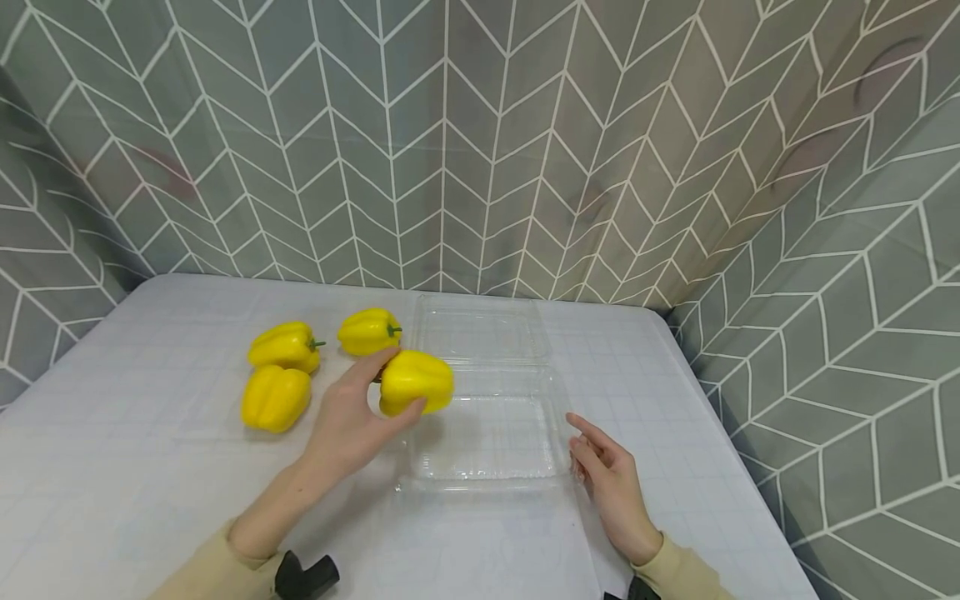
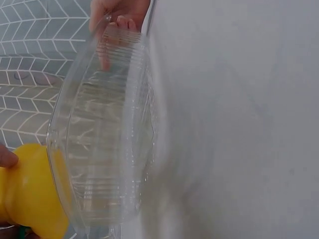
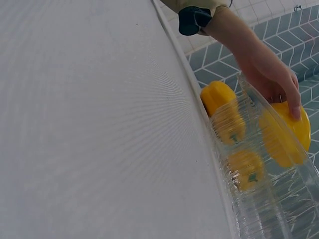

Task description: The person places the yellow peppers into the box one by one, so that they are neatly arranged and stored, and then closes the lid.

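My left hand point(image 1: 348, 417) holds a yellow bell pepper point(image 1: 417, 382) between thumb and fingers, raised above the left side of a clear plastic container point(image 1: 487, 482). The pepper's green stem end faces the palm. Through the plastic, the right wrist view shows this same pepper point(image 3: 284, 134) beyond the rim. At the container's right edge is my right hand point(image 1: 611, 483), index finger extended and the other fingers bent, fingertips right at the rim. In the left wrist view the right hand point(image 2: 122, 12) shows partly through the container wall point(image 2: 99, 134).
Three more yellow bell peppers lie on the table left of the container: one at the back point(image 1: 369, 332), one farther left point(image 1: 287, 346) and one in front of that point(image 1: 275, 398). The container's lid point(image 1: 480, 333) lies opened behind it. A patterned curtain point(image 1: 480, 150) hangs beyond the white-covered table point(image 1: 135, 467).
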### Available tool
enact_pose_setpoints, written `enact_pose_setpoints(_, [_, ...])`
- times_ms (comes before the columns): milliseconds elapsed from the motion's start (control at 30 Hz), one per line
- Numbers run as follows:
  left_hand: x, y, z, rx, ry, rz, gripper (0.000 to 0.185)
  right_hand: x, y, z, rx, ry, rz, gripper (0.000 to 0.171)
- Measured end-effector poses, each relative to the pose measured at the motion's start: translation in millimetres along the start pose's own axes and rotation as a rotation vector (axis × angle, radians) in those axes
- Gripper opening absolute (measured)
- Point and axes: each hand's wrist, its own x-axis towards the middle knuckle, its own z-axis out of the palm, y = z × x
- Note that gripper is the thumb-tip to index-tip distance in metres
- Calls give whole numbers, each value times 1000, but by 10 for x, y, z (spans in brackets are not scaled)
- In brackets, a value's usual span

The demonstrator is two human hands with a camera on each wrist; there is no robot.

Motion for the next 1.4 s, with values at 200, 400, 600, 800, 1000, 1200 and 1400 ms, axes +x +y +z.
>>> enact_pose_setpoints(200, [16,82,73,-11,-19,18,69,-1,-2,9,9,1,0,37])
enact_pose_setpoints(400, [43,188,157,-27,-28,31,67,-1,-3,14,8,11,3,36])
enact_pose_setpoints(600, [80,294,262,-37,-47,69,67,-5,-10,13,-5,11,8,36])
enact_pose_setpoints(800, [90,365,350,-58,-74,81,68,-6,-21,14,-21,9,8,36])
enact_pose_setpoints(1000, [108,413,461,-51,-99,82,68,-8,-15,8,-38,10,22,36])
enact_pose_setpoints(1200, [139,446,578,-36,-131,55,71,-3,-5,5,-33,10,27,37])
enact_pose_setpoints(1400, [178,502,668,-17,-167,47,74,-1,-1,-2,-40,9,27,38])
